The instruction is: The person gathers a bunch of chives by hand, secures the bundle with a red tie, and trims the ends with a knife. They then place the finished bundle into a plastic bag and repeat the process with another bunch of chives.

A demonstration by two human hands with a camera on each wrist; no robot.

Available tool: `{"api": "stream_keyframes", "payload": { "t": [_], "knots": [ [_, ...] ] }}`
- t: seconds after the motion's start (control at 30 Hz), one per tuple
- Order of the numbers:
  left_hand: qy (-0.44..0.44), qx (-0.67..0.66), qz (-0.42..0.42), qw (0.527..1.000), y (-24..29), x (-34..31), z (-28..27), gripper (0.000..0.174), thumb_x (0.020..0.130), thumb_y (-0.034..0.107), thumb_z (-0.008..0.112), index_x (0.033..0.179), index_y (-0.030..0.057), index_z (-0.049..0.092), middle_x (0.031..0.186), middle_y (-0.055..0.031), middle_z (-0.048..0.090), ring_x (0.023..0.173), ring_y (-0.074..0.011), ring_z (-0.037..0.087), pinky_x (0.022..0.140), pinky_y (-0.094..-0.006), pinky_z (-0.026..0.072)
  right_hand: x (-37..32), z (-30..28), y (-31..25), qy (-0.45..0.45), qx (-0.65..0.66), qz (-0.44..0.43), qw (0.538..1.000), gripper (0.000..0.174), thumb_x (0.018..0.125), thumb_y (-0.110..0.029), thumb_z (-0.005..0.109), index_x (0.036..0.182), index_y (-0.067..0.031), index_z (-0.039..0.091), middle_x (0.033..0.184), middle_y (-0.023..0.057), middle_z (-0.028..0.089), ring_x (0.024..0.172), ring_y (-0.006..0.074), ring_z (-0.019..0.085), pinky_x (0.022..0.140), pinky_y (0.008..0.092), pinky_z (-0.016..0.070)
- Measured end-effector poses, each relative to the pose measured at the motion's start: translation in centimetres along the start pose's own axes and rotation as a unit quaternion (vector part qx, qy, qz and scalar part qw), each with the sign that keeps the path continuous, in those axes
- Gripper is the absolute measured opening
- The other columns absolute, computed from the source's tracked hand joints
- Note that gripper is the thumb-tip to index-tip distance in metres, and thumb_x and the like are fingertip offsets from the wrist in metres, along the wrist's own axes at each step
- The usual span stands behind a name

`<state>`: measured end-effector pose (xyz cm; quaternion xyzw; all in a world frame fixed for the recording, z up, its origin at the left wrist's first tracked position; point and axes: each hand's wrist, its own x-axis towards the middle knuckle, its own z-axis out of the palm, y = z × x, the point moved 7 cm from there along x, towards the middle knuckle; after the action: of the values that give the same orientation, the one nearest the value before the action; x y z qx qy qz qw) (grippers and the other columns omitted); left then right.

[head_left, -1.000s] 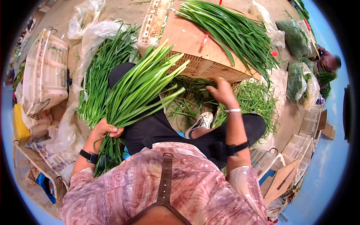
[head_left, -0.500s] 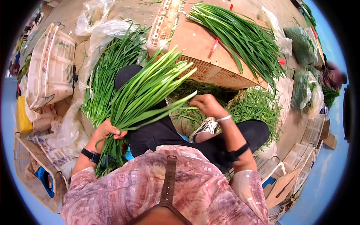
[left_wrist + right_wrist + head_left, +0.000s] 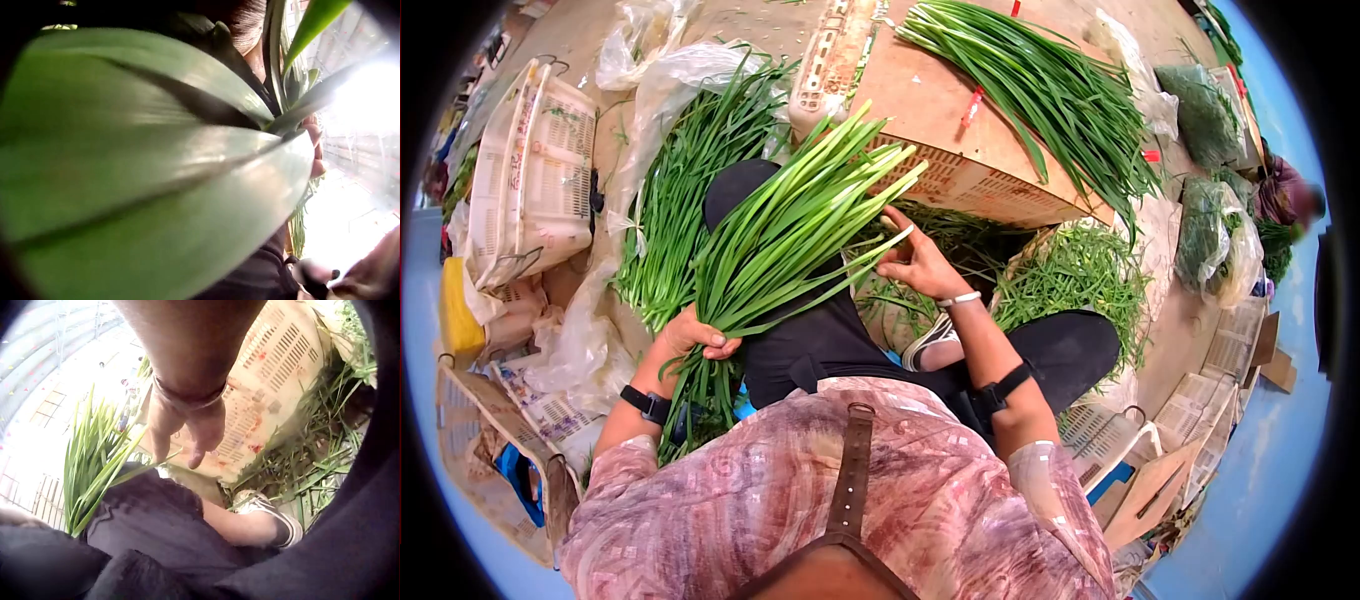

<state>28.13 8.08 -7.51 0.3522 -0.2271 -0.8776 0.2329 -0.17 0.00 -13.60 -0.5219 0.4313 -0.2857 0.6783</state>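
Observation:
In the head view, the left hand (image 3: 698,335) grips a bunch of long green leafy stalks (image 3: 785,225) near its lower part, pale ends pointing up and right. Broad leaves (image 3: 144,169) fill most of the left wrist view, hiding much of that hand's fingers (image 3: 315,149). The right hand (image 3: 922,264) is at the bunch's pale ends, thumb and fingers spread apart around one protruding stalk. In the right wrist view, the same hand (image 3: 187,428) points its fingers down beside the bunch (image 3: 97,465); whether it touches the stalk I cannot tell.
A board-topped crate (image 3: 990,125) ahead bears another green bunch (image 3: 1040,95). More stalks (image 3: 665,225) lie at the left by plastic film. Loose trimmings (image 3: 1075,285) heap at the right. Crates (image 3: 535,170) stand at the left; bagged greens (image 3: 1200,235) and a person (image 3: 1285,195) are far right.
The right hand has moved left from beside the crate's front edge to the bunch's pale ends, its fingers spreading during the last half second. The left hand keeps its grip.

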Motion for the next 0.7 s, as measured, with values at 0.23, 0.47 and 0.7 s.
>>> {"api": "stream_keyframes", "payload": {
  "t": [0.23,0.47,0.7],
  "knots": [
    [0.032,0.013,-0.004,0.999,0.3,-0.3,0.0,0.059,0.058,0.008,0.072,0.11,-0.0063,0.049,0.064,-0.0179,0.055,0.041,-0.014,0.044,0.036,-0.023,0.0339,0.3,1.4,-3.1,-0.066,-0.165,-0.052,0.983,0.013,0.084,-0.002,0.055,0.091,0.0009,0.065,0.066,0.0056,0.06,0.058,0.0114,0.053,0.056,0.0276,0.0463],
    [0.037,0.1,-0.015,0.994,0.6,-0.8,0.3,0.058,0.056,0.014,0.074,0.107,-0.0049,0.053,0.073,-0.0176,0.063,0.046,-0.0154,0.052,0.04,-0.0242,0.0418,-6.5,-13.2,-1.5,0.055,-0.513,0.079,0.853,0.014,0.078,-0.012,0.062,0.087,-0.0023,0.066,0.074,0.0139,0.065,0.069,0.0263,0.064,0.062,0.0364,0.05],
    [0.082,0.222,-0.012,0.972,1.9,-0.3,1.6,0.045,0.065,0.01,0.073,0.105,-0.0021,0.054,0.074,-0.0132,0.064,0.049,-0.0124,0.053,0.044,-0.0226,0.0434,-5.2,-10.6,-13.0,0.24,-0.291,-0.024,0.926,0.038,0.078,-0.023,0.069,0.105,0.0017,0.06,0.102,0.018,0.064,0.09,0.0232,0.064,0.071,0.0333,0.0511]
  ]
}}
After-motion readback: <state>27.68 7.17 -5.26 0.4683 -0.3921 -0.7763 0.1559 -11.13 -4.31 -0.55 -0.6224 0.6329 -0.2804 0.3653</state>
